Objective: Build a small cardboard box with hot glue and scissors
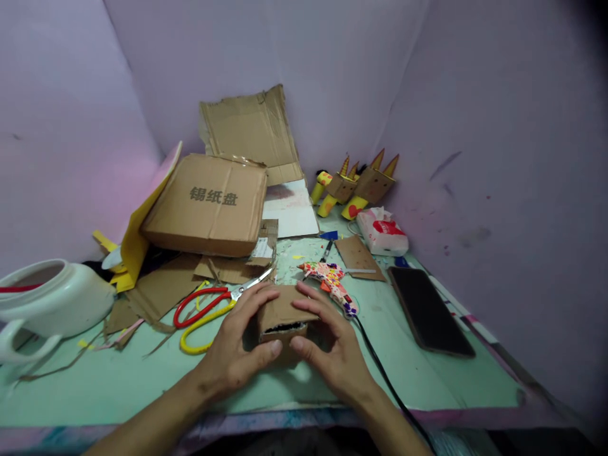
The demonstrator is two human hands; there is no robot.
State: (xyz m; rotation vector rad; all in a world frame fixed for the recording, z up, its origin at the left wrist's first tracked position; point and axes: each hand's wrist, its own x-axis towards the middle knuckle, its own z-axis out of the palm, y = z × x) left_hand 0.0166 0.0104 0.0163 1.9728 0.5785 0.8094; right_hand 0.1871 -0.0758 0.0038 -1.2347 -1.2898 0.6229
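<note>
While the bench is viewed from my seat, the far L carries a white pot, handle twd. me, w/ a red strip across its mouth. Next R: a yellow sheet, tilted up agst. the printed carton. The carton sits tilted on flat cardboard scraps; a large cardboard sheet stands behind it, nr. the wall. In front of the scraps: scissors, red and yellow handles, blades pointing away and R.

Ctr., close to me: the small cardboard box, held btwn. both hands above the bench, a dark ragged slit in the side facing me. My left hand is clamped on its L side, fingers on top, thumb at the near side. My right hand is clamped on the R side in the same manner; thumbs are apart.

Just beyond the R fingers: a patterned glue gun, nozzle L, w/ black cord running twd. me past my R forearm. Behind it: a dark marker; to its R, a flat cardboard piece. At the back: horned cardboard figures on yellow tubes, then a tissue pack. Far R: a phone, screen up and dark.
</note>
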